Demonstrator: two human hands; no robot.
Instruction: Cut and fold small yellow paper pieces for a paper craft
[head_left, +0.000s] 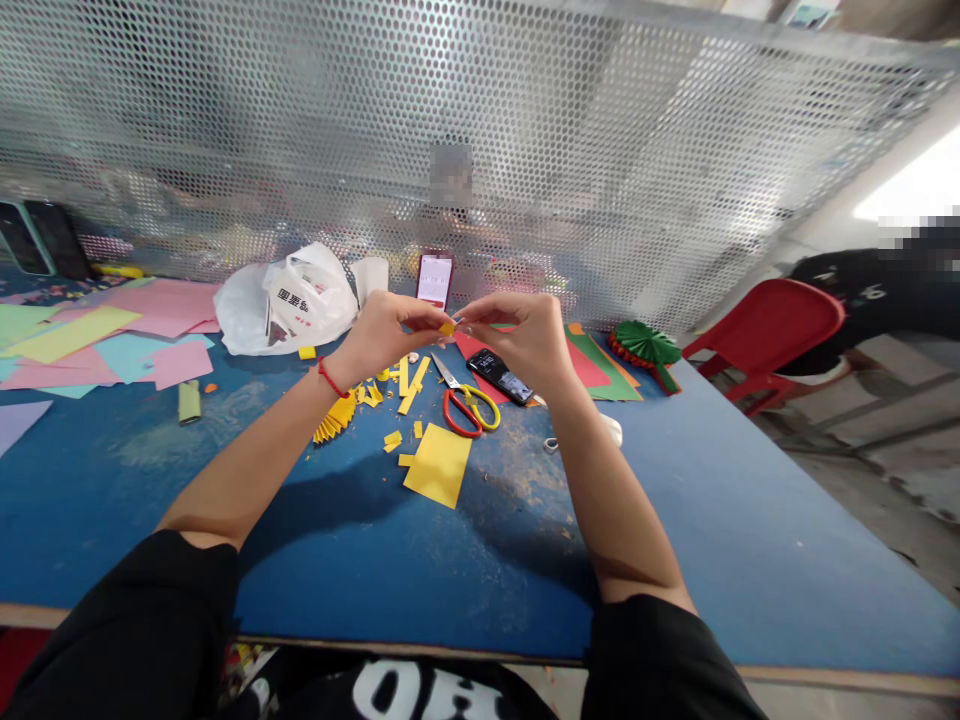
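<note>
Head view: left hand (382, 335) and right hand (521, 340) pinch yellow paper (447, 328) between them.

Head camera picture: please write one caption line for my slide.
Left hand and right hand pinch a small yellow paper scrap above a blue table beside scissors.

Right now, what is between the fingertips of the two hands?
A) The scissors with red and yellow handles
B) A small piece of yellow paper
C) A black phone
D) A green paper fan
B. The small piece of yellow paper shows at the point where the fingertips of the left hand and right hand meet.
</note>
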